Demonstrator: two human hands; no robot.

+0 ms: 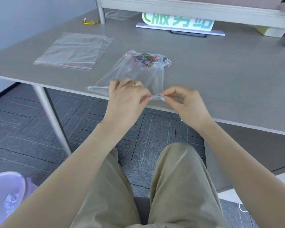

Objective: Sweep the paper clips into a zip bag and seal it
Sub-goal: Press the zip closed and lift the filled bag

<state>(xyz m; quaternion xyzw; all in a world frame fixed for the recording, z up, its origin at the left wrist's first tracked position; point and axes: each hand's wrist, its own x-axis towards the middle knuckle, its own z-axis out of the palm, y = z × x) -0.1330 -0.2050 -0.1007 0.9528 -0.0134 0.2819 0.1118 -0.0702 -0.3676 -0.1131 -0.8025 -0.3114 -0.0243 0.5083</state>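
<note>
A clear zip bag [135, 74] lies on the grey table [220, 71], its mouth at the near edge. A heap of coloured paper clips [150, 59] sits inside it at the far end. My left hand [127, 96] pinches the bag's red zip strip between thumb and fingers; a gold ring shows on one finger. My right hand [186, 102] pinches the same strip a little to the right. A short stretch of the red strip shows between the two hands.
A stack of spare clear zip bags [72, 50] lies flat at the left. A white sign with green characters [179, 23] stands at the back under a shelf. A yellow wrapper [90, 22] lies far left. The table's near edge runs just below my hands.
</note>
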